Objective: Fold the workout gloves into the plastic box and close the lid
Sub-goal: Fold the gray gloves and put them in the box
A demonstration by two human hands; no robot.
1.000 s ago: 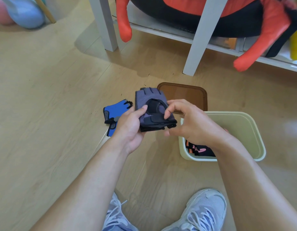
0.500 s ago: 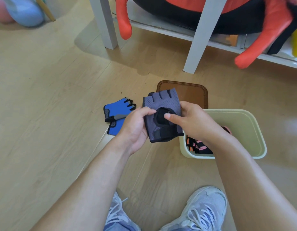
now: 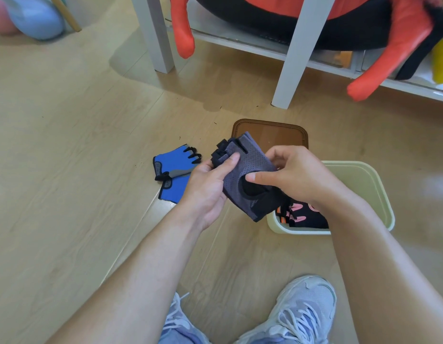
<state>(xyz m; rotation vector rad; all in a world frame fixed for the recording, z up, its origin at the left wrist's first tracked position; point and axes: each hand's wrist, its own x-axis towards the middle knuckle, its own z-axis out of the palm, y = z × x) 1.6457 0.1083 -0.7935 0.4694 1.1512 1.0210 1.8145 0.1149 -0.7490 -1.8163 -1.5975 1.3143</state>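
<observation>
I am looking down at my two bare hands above a pale wooden floor (image 3: 66, 170). Both hold a grey workout glove (image 3: 250, 175) in the air, just left of the plastic box (image 3: 379, 194) and partly over its near left corner. The glove's long axis runs diagonally: its short finger openings point up and to the left, its black wrist strap down and to the right. My left hand (image 3: 210, 187) grips the glove's left edge, thumb pressed flat on the fabric near the finger openings. My right hand (image 3: 297, 177) pinches the right side, its fingers (image 3: 257, 176) curled at the dark opening in the glove's middle.

The cream box sits open on the floor, with a black glove with pink markings (image 3: 304, 214) lying inside against its near wall. The brown lid (image 3: 277, 135) lies flat beyond the hands, just behind the box. A blue glove (image 3: 173, 170) rests on the floor left of my left hand, finger openings pointing right. Open floor stretches far to the left; white shelf legs (image 3: 292, 58) stand beyond the lid.
</observation>
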